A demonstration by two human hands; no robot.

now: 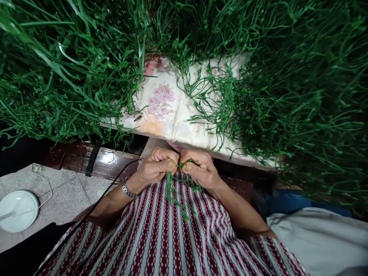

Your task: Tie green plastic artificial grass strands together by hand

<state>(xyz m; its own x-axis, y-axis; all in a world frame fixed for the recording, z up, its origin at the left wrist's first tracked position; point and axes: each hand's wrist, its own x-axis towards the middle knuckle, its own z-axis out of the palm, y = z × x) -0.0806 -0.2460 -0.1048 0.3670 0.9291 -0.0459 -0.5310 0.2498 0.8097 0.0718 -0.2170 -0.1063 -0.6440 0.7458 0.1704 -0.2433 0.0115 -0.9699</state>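
My left hand (161, 165) and my right hand (199, 168) meet close to my body, just in front of a floral cloth-covered surface (186, 130). Both are closed, thumb against forefinger, on one small bunch of thin green stems (175, 195). Loose ends of the bunch dangle below my fingers over the striped garment. The short stretch of stem between my two thumbs shows, while the parts inside my fingers are hidden. A metal-banded watch (128, 188) is on my left wrist.
Large heaps of similar green stems lie on the left (71, 76) and right (301, 88) of the cloth, and along its far side. A small brown piece (138, 118) rests on the cloth. A white round object (18, 211) stands on the floor at left. A dark cord (106, 191) crosses my left forearm.
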